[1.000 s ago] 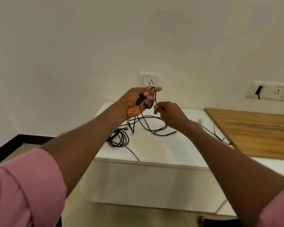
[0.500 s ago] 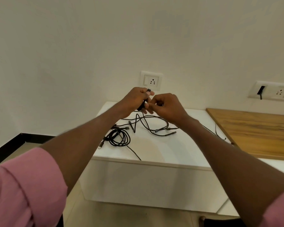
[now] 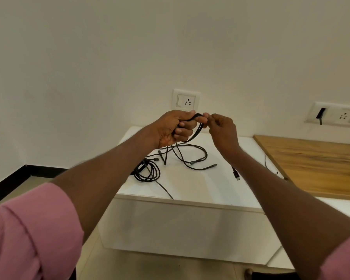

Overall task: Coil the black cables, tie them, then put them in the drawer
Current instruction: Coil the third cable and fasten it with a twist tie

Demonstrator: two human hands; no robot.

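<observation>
The black cable (image 3: 196,128) is held up above the white bench (image 3: 200,186), a loop of it gripped in the curled fingers of the left hand (image 3: 176,128), its strands trailing down to the bench. Its top is pinched by the right hand (image 3: 220,128). A coiled bundle (image 3: 148,172) is left on the bench, down-left of the held cable, with loose cables (image 3: 198,158) spread beside it.

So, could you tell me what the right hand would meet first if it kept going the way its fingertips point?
The right hand points left toward the left hand; it would likely meet the black cable loop and the left thumb almost at once.
</observation>
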